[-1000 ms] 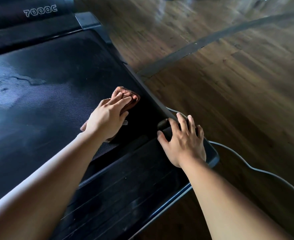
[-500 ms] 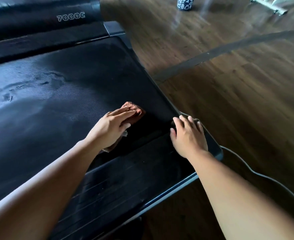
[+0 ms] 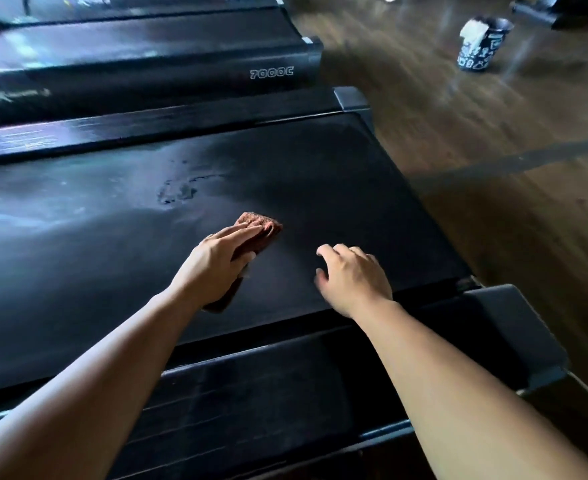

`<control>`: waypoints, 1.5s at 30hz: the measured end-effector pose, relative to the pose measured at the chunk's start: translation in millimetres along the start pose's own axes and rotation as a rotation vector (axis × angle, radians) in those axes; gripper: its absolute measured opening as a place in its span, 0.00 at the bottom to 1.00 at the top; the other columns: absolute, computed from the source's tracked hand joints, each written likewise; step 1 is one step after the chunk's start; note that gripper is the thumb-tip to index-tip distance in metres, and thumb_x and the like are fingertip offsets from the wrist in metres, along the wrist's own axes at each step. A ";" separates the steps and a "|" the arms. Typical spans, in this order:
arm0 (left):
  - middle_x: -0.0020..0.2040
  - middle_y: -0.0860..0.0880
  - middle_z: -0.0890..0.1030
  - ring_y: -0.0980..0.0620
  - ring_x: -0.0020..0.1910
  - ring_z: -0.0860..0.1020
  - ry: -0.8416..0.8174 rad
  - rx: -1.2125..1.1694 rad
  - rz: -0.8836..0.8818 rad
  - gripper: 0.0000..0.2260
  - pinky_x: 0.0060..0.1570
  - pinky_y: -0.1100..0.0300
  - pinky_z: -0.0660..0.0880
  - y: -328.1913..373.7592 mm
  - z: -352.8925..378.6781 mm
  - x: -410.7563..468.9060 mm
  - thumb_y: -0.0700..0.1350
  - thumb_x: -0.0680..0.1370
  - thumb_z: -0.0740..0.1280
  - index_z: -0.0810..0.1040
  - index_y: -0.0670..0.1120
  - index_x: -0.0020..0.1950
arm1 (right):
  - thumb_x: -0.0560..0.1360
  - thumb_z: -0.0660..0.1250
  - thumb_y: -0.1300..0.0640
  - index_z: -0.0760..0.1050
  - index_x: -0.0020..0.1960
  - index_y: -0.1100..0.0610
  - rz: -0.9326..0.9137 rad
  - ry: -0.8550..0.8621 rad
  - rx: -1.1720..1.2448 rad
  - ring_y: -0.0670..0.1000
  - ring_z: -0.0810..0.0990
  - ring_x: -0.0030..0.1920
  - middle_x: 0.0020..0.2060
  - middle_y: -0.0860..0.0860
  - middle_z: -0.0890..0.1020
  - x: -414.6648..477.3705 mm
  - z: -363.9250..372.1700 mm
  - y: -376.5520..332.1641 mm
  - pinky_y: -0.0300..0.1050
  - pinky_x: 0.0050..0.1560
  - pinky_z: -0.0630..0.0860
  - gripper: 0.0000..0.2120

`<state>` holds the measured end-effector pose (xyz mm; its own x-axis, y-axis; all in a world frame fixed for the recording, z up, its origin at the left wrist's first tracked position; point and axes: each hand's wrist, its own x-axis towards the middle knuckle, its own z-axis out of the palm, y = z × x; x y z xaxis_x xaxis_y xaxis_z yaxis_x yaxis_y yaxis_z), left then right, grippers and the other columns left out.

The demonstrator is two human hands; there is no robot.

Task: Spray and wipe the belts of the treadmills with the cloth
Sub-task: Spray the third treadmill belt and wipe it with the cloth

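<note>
Two hands over the belt (image 3: 337, 188): the left hand (image 3: 216, 261) presses the cloth (image 3: 264, 226) down with straight fingers (image 3: 245, 233); the right hand (image 3: 353, 277), loosely curled, holds nothing.

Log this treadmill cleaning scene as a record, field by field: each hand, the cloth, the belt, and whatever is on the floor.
left hand: flat on the cloth, straight fingers pressing it onto the belt
right hand: over the belt, right of the cloth, fingers loosely curled, holding nothing
cloth: reddish-brown, folded, mostly under the left hand
belt: black, with a wet smear beyond the cloth
next treadmill: behind, marked 7000C
floor: wood, with a black-and-white patterned container at upper right
</note>
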<state>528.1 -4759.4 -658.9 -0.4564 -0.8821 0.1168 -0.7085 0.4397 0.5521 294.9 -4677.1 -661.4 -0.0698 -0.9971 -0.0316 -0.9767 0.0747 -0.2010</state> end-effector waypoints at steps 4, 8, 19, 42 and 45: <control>0.72 0.50 0.75 0.43 0.65 0.77 0.082 0.069 -0.071 0.24 0.64 0.47 0.74 -53.6 -57.3 -23.0 0.43 0.78 0.72 0.74 0.54 0.73 | 0.80 0.59 0.48 0.72 0.63 0.52 -0.101 -0.032 0.004 0.57 0.75 0.58 0.57 0.51 0.78 27.6 5.4 -74.9 0.52 0.56 0.71 0.14; 0.70 0.51 0.77 0.44 0.60 0.80 0.157 0.073 -0.154 0.23 0.61 0.50 0.76 -114.4 -110.1 -45.8 0.41 0.77 0.72 0.75 0.54 0.72 | 0.80 0.58 0.48 0.71 0.63 0.51 -0.183 -0.081 0.010 0.57 0.74 0.60 0.58 0.51 0.77 56.2 12.4 -152.5 0.52 0.58 0.70 0.14; 0.72 0.49 0.75 0.46 0.69 0.74 0.283 0.132 -0.363 0.23 0.67 0.55 0.69 -274.7 -212.7 -100.9 0.41 0.78 0.72 0.75 0.52 0.72 | 0.81 0.58 0.47 0.71 0.63 0.51 -0.347 -0.156 -0.015 0.57 0.73 0.61 0.60 0.52 0.76 124.5 54.4 -354.3 0.52 0.60 0.70 0.15; 0.74 0.49 0.73 0.45 0.71 0.72 0.421 0.215 -0.713 0.22 0.70 0.55 0.65 -586.1 -363.7 -173.8 0.43 0.79 0.69 0.74 0.53 0.73 | 0.80 0.60 0.45 0.65 0.72 0.49 -0.415 -0.109 0.086 0.55 0.65 0.72 0.70 0.52 0.69 214.7 151.9 -646.9 0.54 0.70 0.63 0.22; 0.76 0.48 0.69 0.45 0.74 0.68 0.432 0.195 -0.783 0.23 0.73 0.54 0.63 -623.9 -378.1 -182.0 0.43 0.79 0.69 0.73 0.54 0.74 | 0.80 0.59 0.44 0.62 0.74 0.48 -0.412 -0.133 0.086 0.55 0.58 0.76 0.75 0.51 0.65 223.8 165.1 -671.9 0.54 0.74 0.58 0.24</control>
<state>1256.8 -4937.1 -712.4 0.4061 -0.9096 0.0883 -0.8269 -0.3246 0.4591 969.0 -4947.7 -695.1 0.3542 -0.9335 -0.0560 -0.8967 -0.3220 -0.3038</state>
